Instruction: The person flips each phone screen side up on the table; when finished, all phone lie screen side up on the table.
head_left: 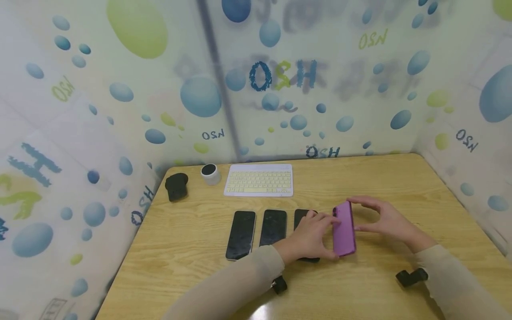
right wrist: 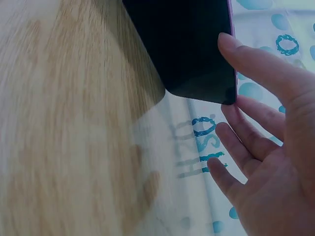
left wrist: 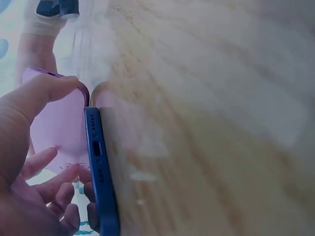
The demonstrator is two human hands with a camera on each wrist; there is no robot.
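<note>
A purple smartphone [head_left: 343, 231] stands tilted up on one long edge on the table, between both hands. My left hand [head_left: 310, 235] pinches it, the thumb at its lower end and a finger against the back near the lenses. From the other side my right hand [head_left: 386, 222] holds it by the edge, with the thumb low and a fingertip at the upper corner. Its dark screen [right wrist: 189, 49] faces the right wrist camera. Beneath the left hand lies a dark phone [head_left: 301, 216], partly hidden; the left wrist view shows a blue phone edge [left wrist: 101, 167] with a charging port.
Two more dark phones, one at the left [head_left: 241, 235] and a middle phone [head_left: 274, 227], lie in a row on the wooden table [head_left: 180, 249]. Behind them are a white keyboard [head_left: 259, 181], a white cylinder [head_left: 210, 174] with a black top and a black object [head_left: 176, 186]. Printed curtains surround the table.
</note>
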